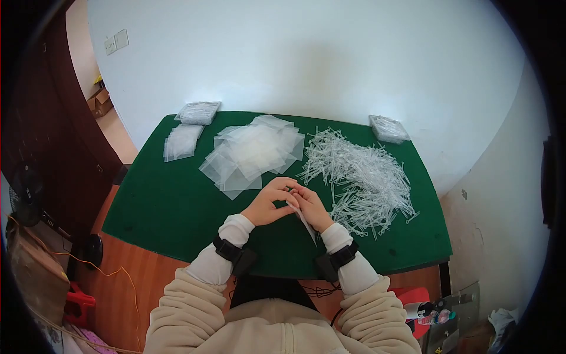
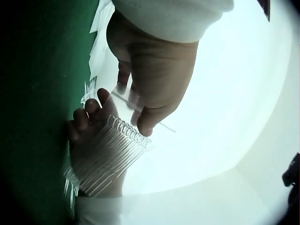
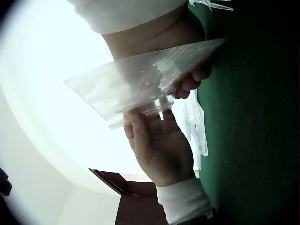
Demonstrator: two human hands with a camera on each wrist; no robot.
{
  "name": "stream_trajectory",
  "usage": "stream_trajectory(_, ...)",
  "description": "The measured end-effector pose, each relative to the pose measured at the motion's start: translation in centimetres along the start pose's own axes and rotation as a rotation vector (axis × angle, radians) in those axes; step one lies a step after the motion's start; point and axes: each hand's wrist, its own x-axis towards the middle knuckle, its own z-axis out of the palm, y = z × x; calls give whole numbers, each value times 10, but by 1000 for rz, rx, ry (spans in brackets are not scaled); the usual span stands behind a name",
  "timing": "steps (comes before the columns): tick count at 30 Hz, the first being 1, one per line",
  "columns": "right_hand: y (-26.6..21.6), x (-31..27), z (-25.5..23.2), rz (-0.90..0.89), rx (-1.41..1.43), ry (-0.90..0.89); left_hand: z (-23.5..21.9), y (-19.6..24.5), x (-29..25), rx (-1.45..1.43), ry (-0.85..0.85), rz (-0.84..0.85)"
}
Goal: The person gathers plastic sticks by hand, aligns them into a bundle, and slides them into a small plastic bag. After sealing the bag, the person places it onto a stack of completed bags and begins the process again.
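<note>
**Hold tight, or it may all spill**

The flat, see-through plastic bag is up between your hands, above the green desk, near its 6 o'clock edge. Thin, clear plastic sticks with round loops sit in a row and look to be inside it. The thumb and fingers of your left hand pinch the bag near the loops. The fingers of your right hand curl round its other side and hold it.

I can't tell if the bag is sealed. If not, tipping its mouth down could let sticks slide out. A loose pinch could mess up the row. Squeezing hard could make sticks poke through. The messy heap of loose clear sticks, between 2 and 3 o'clock from your hands, could swallow any that drop there.
</note>
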Motion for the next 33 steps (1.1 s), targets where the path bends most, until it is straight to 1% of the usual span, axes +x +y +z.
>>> stream_trajectory(2,-4,-3,2,21,-41,-51,-1,-3,1,21,29,60)
stream_trajectory(3,-4,-4,3,32,-63,-77,-3,-1,-1,20,29,59)
stream_trajectory(4,-1,-2,0,32,-62,-77,-5,2,-2,-100,15,-120)
stream_trajectory(6,10,6,-11,-21,-157,0,-8,8,-5,-340,-12,-477)
stream_trajectory(7,15,9,-16,-47,-205,39,-8,6,-5,-341,-12,-478)
stream_trajectory(8,12,8,-17,-46,-205,38,-7,2,-5,-361,-41,-517)
stream_trajectory(10,3,6,-17,31,0,118,-6,-4,-6,-402,-99,-594)
stream_trajectory(11,0,5,-18,68,103,157,-5,-6,-7,-401,-98,-594)
stream_trajectory(12,0,5,-19,66,102,157,-5,-8,-7,-390,-118,-644)
stream_trajectory(14,2,6,-19,69,93,80,-5,-9,-8,-364,-163,-746)
stream_trajectory(15,3,6,-19,70,89,43,-5,-10,-8,-362,-165,-747)
stream_trajectory(16,5,6,-19,70,92,46,-4,-11,-9,-360,-163,-744)
stream_trajectory(19,6,6,-18,-46,-86,-24,-3,-13,-10,-358,-165,-735)
stream_trajectory(20,6,5,-18,-47,-84,-21,-3,-12,-10,-344,-167,-737)
stream_trajectory(23,5,6,-15,-60,-249,-52,-5,-12,-9,-307,-170,-740)
stream_trajectory(26,11,11,-16,-89,-278,-67,-2,-12,-9,-285,-144,-721)
stream_trajectory(28,12,11,-18,-104,-300,-68,-1,-13,-9,-279,-157,-719)
stream_trajectory(31,14,11,-18,-73,-289,-71,-2,-14,-9,-264,-163,-713)
stream_trajectory(33,17,11,-20,-95,-305,-69,-1,-13,-9,-277,-174,-723)
